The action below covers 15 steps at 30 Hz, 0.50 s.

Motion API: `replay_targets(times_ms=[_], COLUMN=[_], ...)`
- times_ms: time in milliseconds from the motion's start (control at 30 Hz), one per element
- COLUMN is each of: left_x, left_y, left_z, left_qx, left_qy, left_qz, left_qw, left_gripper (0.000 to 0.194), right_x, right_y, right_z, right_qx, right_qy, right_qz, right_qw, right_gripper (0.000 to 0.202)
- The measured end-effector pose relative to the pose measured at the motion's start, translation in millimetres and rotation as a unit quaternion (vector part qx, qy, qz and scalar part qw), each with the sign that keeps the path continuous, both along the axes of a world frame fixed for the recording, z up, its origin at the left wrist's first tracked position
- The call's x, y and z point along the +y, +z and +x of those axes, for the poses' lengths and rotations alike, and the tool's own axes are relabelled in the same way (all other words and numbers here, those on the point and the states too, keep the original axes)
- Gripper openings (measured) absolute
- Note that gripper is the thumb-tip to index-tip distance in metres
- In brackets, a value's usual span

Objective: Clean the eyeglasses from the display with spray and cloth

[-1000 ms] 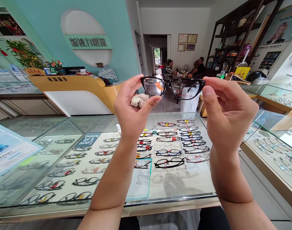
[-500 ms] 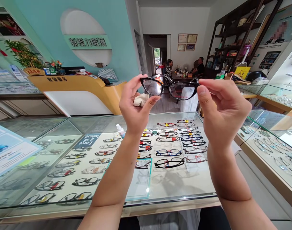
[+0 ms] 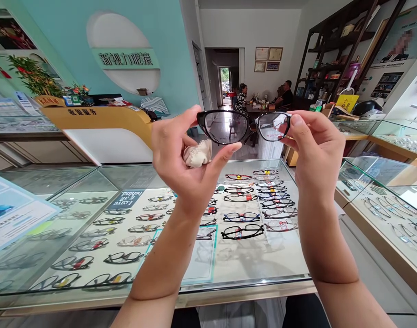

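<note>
Black-framed eyeglasses (image 3: 246, 127) are held up in the air between my two hands, above the glass display case. My left hand (image 3: 186, 159) grips their left end with the fingers; a crumpled whitish cloth (image 3: 198, 154) is tucked in its palm, and the thumb points out below the left lens. With thumb and fingers, my right hand (image 3: 316, 148) pinches the right end of the frame. Small lettering shows on the right lens. The temples are mostly hidden behind the front.
Below my hands, a glass display case (image 3: 256, 262) holds rows of eyeglasses. Another display case (image 3: 386, 214) stands at the right, and a printed sheet (image 3: 18, 214) at the left. Beyond is a yellow-and-white counter (image 3: 105, 127). Two people (image 3: 241, 98) sit at a table at the back.
The eyeglasses have turned, so the left lens now looks nearer and larger. My left hand has come closer, moving left and slightly down; my right hand has shifted slightly left.
</note>
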<state>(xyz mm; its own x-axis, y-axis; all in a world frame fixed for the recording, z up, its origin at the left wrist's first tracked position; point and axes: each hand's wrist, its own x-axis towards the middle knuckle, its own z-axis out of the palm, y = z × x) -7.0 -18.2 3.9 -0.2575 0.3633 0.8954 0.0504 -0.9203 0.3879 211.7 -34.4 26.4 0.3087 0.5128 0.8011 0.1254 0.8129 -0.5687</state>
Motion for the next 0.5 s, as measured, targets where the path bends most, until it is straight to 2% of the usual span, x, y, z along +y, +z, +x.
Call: replay_targets(times_ms=[233,500], left_x=[5.8,11.0], left_y=[-0.1,2.7], left_z=[-0.5,3.0], left_qx=[-0.006,0.014], left_qy=[0.069,0.055], left_qz=[0.034,0.042], left_qw=[0.997,0.997], left_gripper=[0.079,0.076], right_x=[4.5,-3.0], right_y=[-2.8,0.2], right_z=[1.8,-2.7], right_qx=[-0.016,-0.013], right_qy=[0.009,-0.040], right_qz=[0.009,0.041], right_qw=[1.000,0.998], right_gripper=[0.023,0.017])
